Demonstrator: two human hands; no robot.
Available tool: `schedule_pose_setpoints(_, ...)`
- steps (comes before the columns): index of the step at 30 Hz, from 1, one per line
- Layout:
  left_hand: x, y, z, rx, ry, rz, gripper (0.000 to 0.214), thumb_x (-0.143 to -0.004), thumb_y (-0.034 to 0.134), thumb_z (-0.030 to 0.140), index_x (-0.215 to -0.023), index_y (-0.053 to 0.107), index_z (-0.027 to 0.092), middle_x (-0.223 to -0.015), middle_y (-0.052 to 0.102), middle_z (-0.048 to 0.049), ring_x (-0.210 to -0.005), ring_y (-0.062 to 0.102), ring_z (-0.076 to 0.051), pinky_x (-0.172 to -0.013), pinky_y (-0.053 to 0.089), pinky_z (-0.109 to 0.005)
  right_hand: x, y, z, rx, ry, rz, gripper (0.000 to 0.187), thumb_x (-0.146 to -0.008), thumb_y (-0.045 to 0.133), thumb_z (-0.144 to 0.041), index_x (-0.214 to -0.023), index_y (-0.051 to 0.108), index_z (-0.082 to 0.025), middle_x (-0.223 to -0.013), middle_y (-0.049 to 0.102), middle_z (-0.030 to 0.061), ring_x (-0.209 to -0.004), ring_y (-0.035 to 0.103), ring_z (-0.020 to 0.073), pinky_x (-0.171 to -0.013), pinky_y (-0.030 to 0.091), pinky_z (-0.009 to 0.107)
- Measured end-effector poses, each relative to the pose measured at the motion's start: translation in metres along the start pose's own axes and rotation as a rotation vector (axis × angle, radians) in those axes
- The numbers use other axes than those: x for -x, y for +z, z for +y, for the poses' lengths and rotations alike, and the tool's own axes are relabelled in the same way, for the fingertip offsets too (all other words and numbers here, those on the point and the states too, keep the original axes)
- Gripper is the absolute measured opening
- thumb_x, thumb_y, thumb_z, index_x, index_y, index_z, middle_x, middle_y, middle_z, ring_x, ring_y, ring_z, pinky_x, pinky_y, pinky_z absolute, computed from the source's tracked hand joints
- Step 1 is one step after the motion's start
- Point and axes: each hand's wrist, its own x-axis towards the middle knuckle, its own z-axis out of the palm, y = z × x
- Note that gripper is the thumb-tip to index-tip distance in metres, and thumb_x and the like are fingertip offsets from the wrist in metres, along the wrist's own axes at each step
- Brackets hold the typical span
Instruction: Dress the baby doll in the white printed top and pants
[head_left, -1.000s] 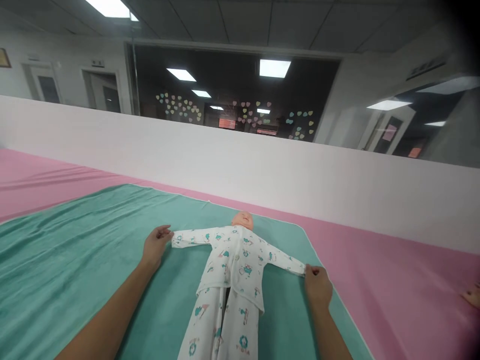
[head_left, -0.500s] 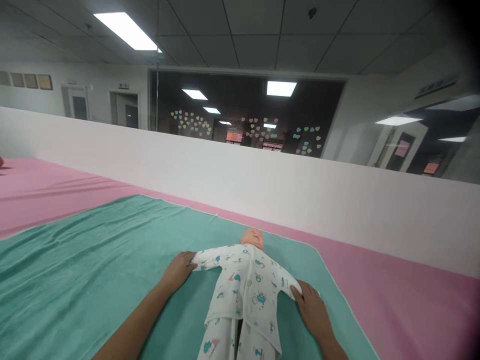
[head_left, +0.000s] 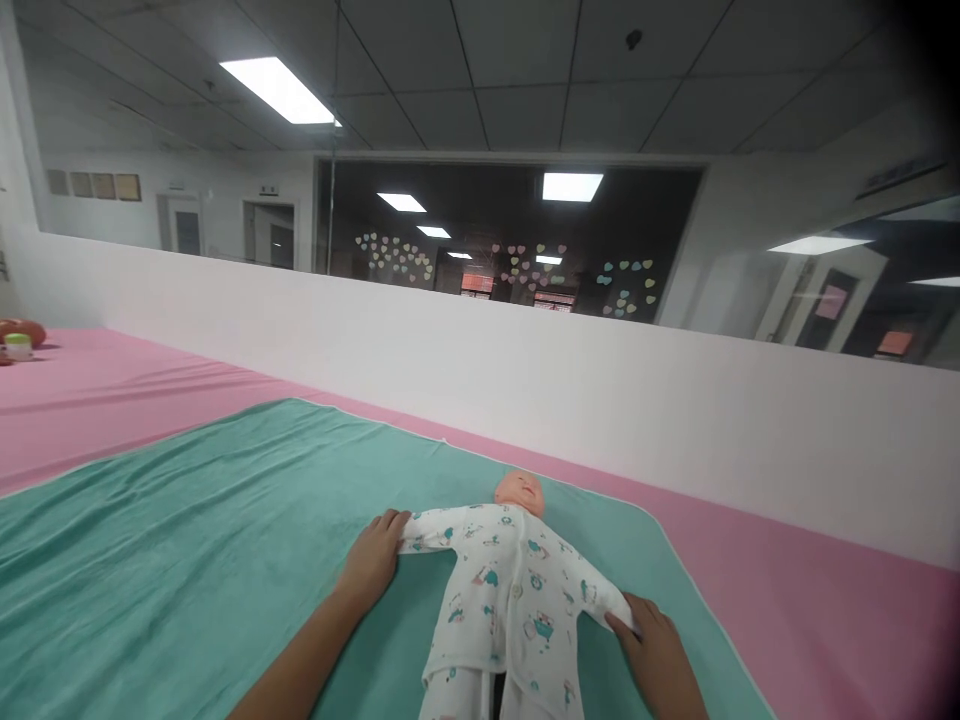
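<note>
A baby doll [head_left: 519, 492] lies face up, dressed in a white pyjama top [head_left: 510, 590] with teal and pink prints and a button down the front. White trousers [head_left: 457, 695] show at the bottom edge. Both its arms are spread outward. My left hand [head_left: 375, 558] is closed around the end of the sleeve on the left, covering the doll's hand. At the end of the other sleeve, my right hand [head_left: 656, 645] grips the cuff between thumb and fingers. The doll's hands are hidden.
Under the doll is a teal blanket [head_left: 225, 500] with a pale edge, spread over a pink sheet [head_left: 810, 600]. A low white wall [head_left: 450, 350] with glass above runs behind. A green-capped container [head_left: 18, 346] and a reddish object stand at the far left.
My view has turned slightly left and up, bringing in the container. My right hand has slid outward toward the end of its sleeve; my left hand stays at the other cuff.
</note>
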Motion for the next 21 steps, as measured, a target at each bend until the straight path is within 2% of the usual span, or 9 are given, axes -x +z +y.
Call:
schedule_pose_setpoints(9,-0.012,0.011,-0.012,0.021,0.034,-0.099,0.044,-0.085,0.029,0.015,-0.126,0.045,0.017,-0.125,0.052,-0.0083,-0.109,0.049,-0.023,-0.088,0.039,-0.033,0.0,-0.002,-0.012,0.083,-0.051,0.085,0.038,-0.083,0.04,-0.046,-0.106,0.057,-0.021,-0.102,0.058,0.0072,-0.094,0.049,0.0252,-0.079,0.039,0.035)
schedule_pose_setpoints(15,-0.008,0.007,-0.017,0.015,0.018,-0.156,0.046,-0.088,0.028,0.027,-0.131,0.039,0.017,-0.128,0.05,-0.0102,-0.107,0.052,-0.025,-0.086,0.041,-0.036,0.003,-0.005,-0.016,0.142,-0.056,0.152,0.031,-0.078,0.048,-0.042,-0.099,0.057,-0.021,-0.097,0.057,0.0059,-0.089,0.048,0.0234,-0.077,0.037,0.034)
schedule_pose_setpoints(21,-0.011,0.002,-0.012,0.062,0.051,-0.133,0.049,-0.088,0.027,0.04,-0.125,0.048,0.015,-0.12,0.056,-0.011,-0.106,0.051,-0.027,-0.088,0.039,-0.037,0.006,-0.007,-0.022,0.125,-0.092,0.08,0.038,-0.08,0.045,-0.05,-0.102,0.057,-0.023,-0.097,0.059,0.005,-0.094,0.047,0.0249,-0.076,0.037,0.034)
